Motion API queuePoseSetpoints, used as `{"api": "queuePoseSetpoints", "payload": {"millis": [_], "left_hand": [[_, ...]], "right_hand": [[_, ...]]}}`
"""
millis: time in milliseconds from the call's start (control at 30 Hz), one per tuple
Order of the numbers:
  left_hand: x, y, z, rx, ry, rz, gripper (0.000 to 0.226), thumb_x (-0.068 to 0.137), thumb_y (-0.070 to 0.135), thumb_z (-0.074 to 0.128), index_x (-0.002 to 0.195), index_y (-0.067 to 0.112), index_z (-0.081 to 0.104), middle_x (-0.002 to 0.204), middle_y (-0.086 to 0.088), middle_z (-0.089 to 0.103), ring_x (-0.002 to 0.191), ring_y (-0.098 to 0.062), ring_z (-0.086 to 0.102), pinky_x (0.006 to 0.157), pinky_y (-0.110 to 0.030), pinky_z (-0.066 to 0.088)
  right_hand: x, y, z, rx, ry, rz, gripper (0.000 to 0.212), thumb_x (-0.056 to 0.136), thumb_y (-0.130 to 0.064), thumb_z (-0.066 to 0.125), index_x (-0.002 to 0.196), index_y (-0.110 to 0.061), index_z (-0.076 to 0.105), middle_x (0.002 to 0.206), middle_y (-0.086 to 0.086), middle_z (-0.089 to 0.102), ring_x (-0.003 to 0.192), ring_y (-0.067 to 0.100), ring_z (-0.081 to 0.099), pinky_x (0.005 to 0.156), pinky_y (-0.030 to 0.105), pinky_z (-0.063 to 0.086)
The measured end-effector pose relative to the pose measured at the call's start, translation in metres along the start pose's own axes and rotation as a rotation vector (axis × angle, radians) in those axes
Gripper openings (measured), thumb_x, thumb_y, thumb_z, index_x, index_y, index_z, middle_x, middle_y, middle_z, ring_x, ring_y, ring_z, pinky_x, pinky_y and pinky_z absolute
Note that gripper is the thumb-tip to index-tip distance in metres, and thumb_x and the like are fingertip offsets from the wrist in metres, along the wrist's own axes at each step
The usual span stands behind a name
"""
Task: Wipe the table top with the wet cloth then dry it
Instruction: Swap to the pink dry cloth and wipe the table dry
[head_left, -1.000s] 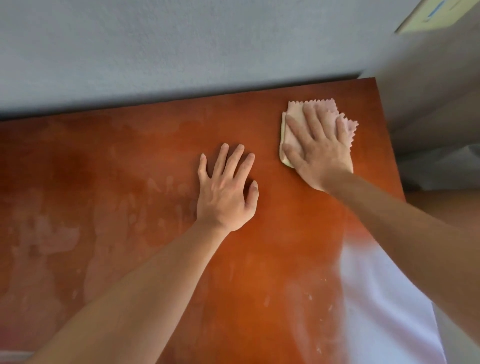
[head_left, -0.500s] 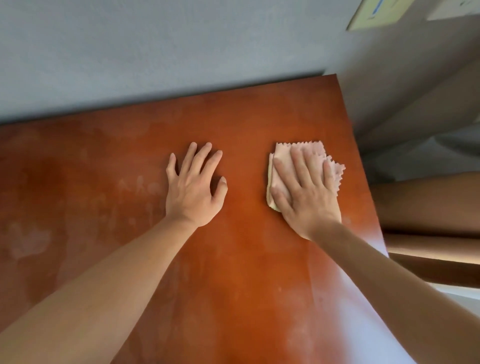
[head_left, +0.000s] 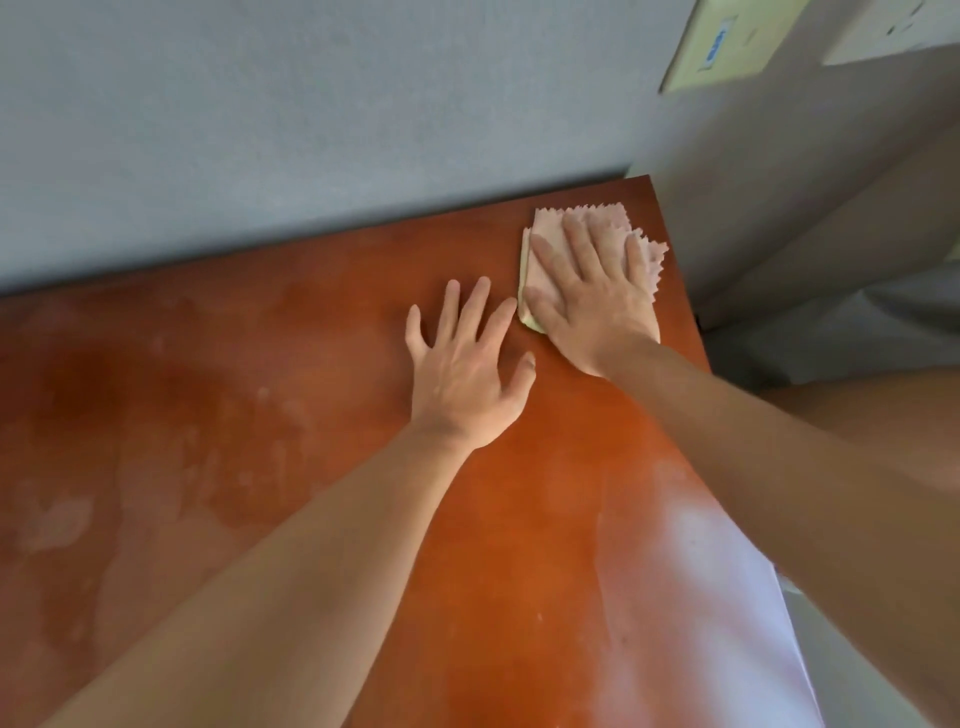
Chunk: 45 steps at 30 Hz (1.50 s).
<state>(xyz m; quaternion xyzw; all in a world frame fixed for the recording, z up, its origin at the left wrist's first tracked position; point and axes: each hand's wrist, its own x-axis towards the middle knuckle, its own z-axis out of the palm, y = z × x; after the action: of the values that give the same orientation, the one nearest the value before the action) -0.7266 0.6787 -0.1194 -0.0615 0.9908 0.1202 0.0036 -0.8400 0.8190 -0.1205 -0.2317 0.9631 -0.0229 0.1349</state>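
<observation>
Our right hand (head_left: 592, 296) presses flat the folded pink cloth with zigzag edges (head_left: 602, 234) at the far right corner of the orange-brown wooden worktop (head_left: 311, 415); our left hand (head_left: 465, 374) rests spread beside it. The cloth could slip over the edge.

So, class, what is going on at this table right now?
A person is wiping a reddish-brown table top. The right hand presses flat on a folded pink cloth near the table's far right corner, close to the wall. The left hand rests flat on the bare wood just beside it, fingers spread, holding nothing. Pale smears show across the left part of the surface.
</observation>
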Motion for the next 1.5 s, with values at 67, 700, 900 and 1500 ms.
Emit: {"api": "queuePoseSetpoints", "payload": {"millis": [67, 700, 900, 1500], "left_hand": [[0.006, 0.012, 0.009, 0.017, -0.045, -0.013, 0.072, 0.094, 0.066, 0.026, 0.155, 0.029, 0.037, 0.169, -0.002, 0.021, 0.157, -0.031, 0.009, 0.121, -0.064, 0.003], [0.008, 0.011, 0.024, 0.089, 0.003, 0.014, 0.081, 0.092, 0.08, 0.032, 0.153, 0.026, 0.041, 0.167, -0.004, 0.027, 0.156, -0.037, 0.015, 0.121, -0.066, 0.009], [0.008, 0.01, 0.024, 0.1, 0.027, 0.012, 0.082, 0.092, 0.08, 0.032, 0.153, 0.026, 0.04, 0.166, -0.004, 0.029, 0.155, -0.037, 0.018, 0.121, -0.066, 0.012], [0.007, 0.013, 0.015, 0.034, 0.01, 0.001, 0.068, 0.097, 0.062, 0.031, 0.153, 0.026, 0.043, 0.166, -0.003, 0.031, 0.155, -0.037, 0.018, 0.121, -0.066, 0.012]], "right_hand": [[-0.019, 0.004, 0.006, 0.004, 0.021, 0.016, 0.065, 0.101, -0.06, 0.001, 0.161, -0.037, -0.008, 0.17, 0.003, -0.016, 0.155, 0.025, -0.021, 0.124, 0.055, -0.009], [0.043, 0.018, -0.01, -0.098, 0.003, -0.237, 0.068, 0.097, -0.062, 0.001, 0.162, -0.039, -0.002, 0.171, 0.004, -0.011, 0.156, 0.03, -0.016, 0.123, 0.059, -0.008], [0.045, 0.038, -0.015, -0.054, 0.0, -0.175, 0.065, 0.101, -0.063, 0.01, 0.161, -0.041, -0.002, 0.171, 0.0, -0.011, 0.156, 0.024, -0.017, 0.125, 0.052, -0.011], [-0.131, 0.029, 0.028, 0.03, 0.009, -0.009, 0.065, 0.104, -0.053, 0.017, 0.163, -0.026, 0.016, 0.171, 0.011, 0.006, 0.158, 0.03, -0.004, 0.125, 0.058, 0.003]]}}
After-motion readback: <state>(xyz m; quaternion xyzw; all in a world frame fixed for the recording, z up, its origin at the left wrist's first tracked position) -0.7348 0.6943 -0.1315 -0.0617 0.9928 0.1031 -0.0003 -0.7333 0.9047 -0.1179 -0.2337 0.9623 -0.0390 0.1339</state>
